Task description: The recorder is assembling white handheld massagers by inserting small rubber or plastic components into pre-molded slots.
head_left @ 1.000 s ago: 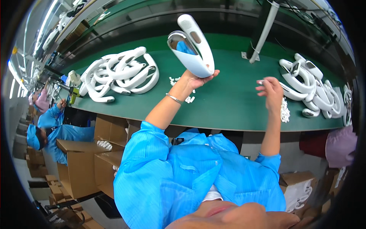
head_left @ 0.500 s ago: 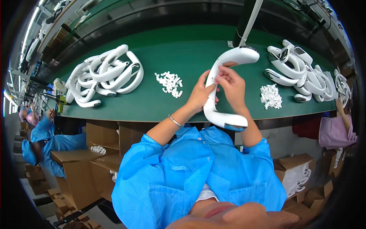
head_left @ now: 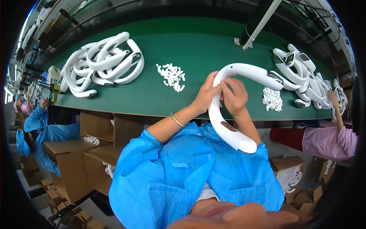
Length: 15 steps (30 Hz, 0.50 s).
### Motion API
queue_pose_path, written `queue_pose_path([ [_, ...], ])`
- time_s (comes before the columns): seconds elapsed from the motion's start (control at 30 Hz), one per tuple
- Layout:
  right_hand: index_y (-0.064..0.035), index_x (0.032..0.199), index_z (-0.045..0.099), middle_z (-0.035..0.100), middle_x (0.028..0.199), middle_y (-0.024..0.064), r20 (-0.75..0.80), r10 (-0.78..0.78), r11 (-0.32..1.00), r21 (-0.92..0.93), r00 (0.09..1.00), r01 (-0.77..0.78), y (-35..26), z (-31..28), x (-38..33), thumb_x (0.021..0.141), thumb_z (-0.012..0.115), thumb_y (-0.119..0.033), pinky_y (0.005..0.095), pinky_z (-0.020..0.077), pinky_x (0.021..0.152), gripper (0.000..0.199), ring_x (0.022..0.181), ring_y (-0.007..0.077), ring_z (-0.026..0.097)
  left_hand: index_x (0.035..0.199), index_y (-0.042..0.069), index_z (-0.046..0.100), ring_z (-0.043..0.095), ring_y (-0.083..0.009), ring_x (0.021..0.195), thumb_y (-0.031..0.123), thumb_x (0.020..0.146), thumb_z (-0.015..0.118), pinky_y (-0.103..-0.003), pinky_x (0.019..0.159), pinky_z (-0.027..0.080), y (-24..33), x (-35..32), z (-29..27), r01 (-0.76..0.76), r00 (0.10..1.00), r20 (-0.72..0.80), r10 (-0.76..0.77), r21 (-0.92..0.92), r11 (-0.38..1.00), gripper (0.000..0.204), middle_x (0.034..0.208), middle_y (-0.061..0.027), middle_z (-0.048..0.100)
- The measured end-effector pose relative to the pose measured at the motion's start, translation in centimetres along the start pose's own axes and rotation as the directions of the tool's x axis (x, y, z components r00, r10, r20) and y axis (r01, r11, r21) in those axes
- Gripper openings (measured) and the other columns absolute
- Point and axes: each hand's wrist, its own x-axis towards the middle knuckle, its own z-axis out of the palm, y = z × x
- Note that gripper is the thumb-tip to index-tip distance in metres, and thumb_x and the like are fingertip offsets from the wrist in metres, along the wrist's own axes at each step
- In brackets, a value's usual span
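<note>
A white C-shaped neck fan [head_left: 214,109] is held above the near edge of the green bench, its open side facing right. My left hand [head_left: 206,94] is closed round the middle of its curve. At the inner side of that curve, my right hand [head_left: 234,96] has thumb and fingers pinched against the fan; whatever lies between the fingertips is hidden. Small white plastic pieces [head_left: 172,77] lie loose on the bench to the left of my hands. A second heap of small white pieces [head_left: 272,100] lies to the right, below the fan's far end.
White neck fans are heaped on the bench at left [head_left: 114,78] and at right [head_left: 305,78]. A pole [head_left: 263,23] stands at the back. A co-worker's hand [head_left: 334,100] reaches the right heap. Cardboard boxes [head_left: 72,173] stand below at left; another person in blue sits beyond.
The neck fan has been turned over in my hands; its far end now swings out rightward and its near end lower. The co-worker at right has come closer to the right heap.
</note>
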Motion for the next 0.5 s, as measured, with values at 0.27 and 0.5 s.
queue_pose_path([
  [0.27, -0.0003, 0.087, 0.068, 0.06, 0.095, 0.013, -0.074, 0.225, 0.946, 0.257, 0.971, -0.199, -1.0, 0.2, -1.1, 0.066, 0.065, 0.009, 0.0316, 0.0502, 0.067, 0.024, 0.08, 0.0238, 0.06, 0.135, 0.009, 0.024, 0.06, -0.016, 0.067, 0.023, 0.099, 0.035, -0.031, 0.052, 0.056, -1.0, -0.9, 0.7, -0.062, 0.997, 0.038, 0.069, -0.154, 0.986, 0.041, 0.099, -0.011, 0.053],
  [0.5, 0.0028, 0.091, 0.062, 0.06, 0.09, 0.0103, -0.081, 0.557, 0.697, 0.587, 0.827, -0.412, -1.8, 0.8, -1.5, 0.074, 0.062, 0.01, 0.0227, 0.0448, 0.051, 0.018, 0.067, 0.0102, 0.055, 0.134, 0.005, 0.026, 0.06, -0.0184, 0.064, 0.018, 0.098, 0.032, -0.032, 0.054, 0.056, -0.8, -1.2, 1.1, -0.099, 0.995, 0.002, 0.1, -0.107, 0.989, 0.038, 0.095, -0.0135, 0.055],
])
